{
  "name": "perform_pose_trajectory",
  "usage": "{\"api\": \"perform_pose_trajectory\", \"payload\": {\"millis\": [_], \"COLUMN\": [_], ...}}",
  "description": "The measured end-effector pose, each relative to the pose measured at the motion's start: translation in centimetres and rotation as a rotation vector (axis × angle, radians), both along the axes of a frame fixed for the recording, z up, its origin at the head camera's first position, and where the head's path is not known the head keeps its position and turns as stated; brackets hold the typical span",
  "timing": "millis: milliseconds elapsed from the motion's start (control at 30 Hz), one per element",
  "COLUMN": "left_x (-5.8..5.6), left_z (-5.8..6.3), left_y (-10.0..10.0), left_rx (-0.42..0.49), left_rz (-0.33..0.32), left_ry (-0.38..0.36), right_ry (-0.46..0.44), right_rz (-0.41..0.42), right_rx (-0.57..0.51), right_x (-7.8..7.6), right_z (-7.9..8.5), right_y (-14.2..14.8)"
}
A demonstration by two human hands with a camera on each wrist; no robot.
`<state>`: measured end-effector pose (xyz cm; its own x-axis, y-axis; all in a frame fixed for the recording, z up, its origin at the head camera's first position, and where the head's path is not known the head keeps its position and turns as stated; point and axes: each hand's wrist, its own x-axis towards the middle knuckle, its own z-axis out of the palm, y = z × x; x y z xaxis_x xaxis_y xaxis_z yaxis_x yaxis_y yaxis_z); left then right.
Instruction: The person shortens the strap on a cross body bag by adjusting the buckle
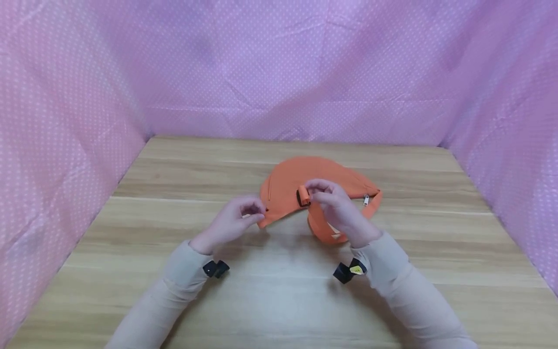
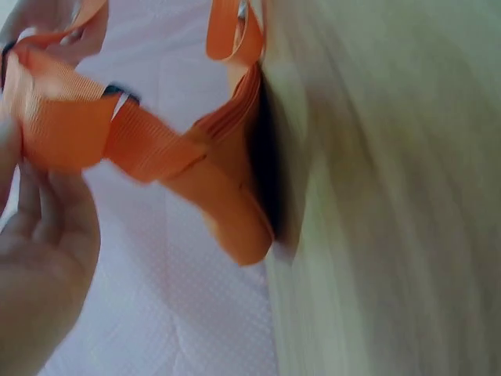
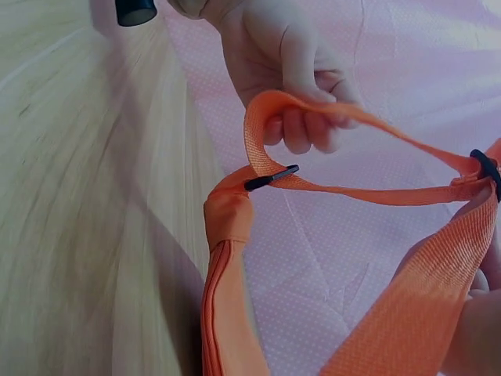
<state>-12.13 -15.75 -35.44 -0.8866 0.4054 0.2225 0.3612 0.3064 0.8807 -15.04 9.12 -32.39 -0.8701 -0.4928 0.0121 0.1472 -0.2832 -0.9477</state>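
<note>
An orange waist bag (image 1: 305, 169) lies on the table in front of me, its webbing strap (image 3: 407, 321) raised between my hands. My left hand (image 1: 233, 220) pinches a loop of this strap between thumb and fingers, close to the bag's left end. The loop passes through a black ring (image 3: 272, 178) at that end, as the right wrist view shows. My right hand (image 1: 337, 208) holds the strap by a black slider buckle (image 1: 302, 197). Below the right hand, a curve of strap with a pale patch hangs down and runs back to the bag's right end.
A small metal zipper pull (image 1: 366, 198) hangs from the bag on the right. The wood-grain table (image 1: 279, 300) is bordered by pink dotted cloth (image 1: 270, 63) at the back and both sides. Black wrist cameras (image 1: 344, 272) jut inward from both cuffs.
</note>
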Motion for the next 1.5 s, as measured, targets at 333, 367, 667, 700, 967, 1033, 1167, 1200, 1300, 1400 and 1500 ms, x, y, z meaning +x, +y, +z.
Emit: {"api": "perform_pose_trajectory", "payload": {"millis": [333, 367, 667, 700, 967, 1033, 1167, 1200, 1300, 1400, 1500], "left_x": [0.3, 0.2, -0.2, -0.3, -0.3, -0.1, 0.4, 0.5, 0.7, 0.7, 0.5], "left_z": [0.5, 0.6, 0.6, 0.5, 1.1, 1.7, 2.6, 2.7, 2.6, 2.1, 1.7], "left_y": [-2.1, -2.3, -2.7, -2.6, -1.1, -0.4, 1.2, 1.6, 2.6, 3.5, 4.1], "left_rx": [-0.061, -0.062, -0.079, -0.084, -0.004, 0.022, 0.099, 0.128, 0.196, 0.211, 0.191], "left_rz": [-0.083, -0.087, -0.104, -0.091, -0.005, 0.041, 0.144, 0.158, 0.177, 0.157, 0.12], "left_ry": [-0.121, -0.129, -0.149, -0.146, -0.058, -0.033, 0.013, 0.027, 0.058, 0.06, 0.024], "right_ry": [0.034, 0.038, 0.05, 0.044, 0.011, 0.016, 0.009, 0.004, -0.015, -0.027, -0.034], "right_rz": [0.037, 0.036, 0.087, 0.083, 0.039, 0.05, 0.038, 0.031, 0.021, 0.018, 0.011], "right_rx": [0.03, 0.034, 0.032, 0.031, 0.001, 0.012, 0.038, 0.038, 0.022, 0.023, 0.035], "right_x": [-0.2, -0.2, -0.2, -0.1, 0.1, 0.2, 0.3, 0.4, 0.5, 0.7, 0.9], "right_z": [-0.6, -0.7, -1.2, -1.2, -1.1, -1.0, -0.9, -0.9, -1.0, -1.1, -1.4], "right_y": [1.9, 2.1, 3.1, 3.1, 1.3, 0.7, -0.3, -0.4, -0.8, -1.0, -1.3]}}
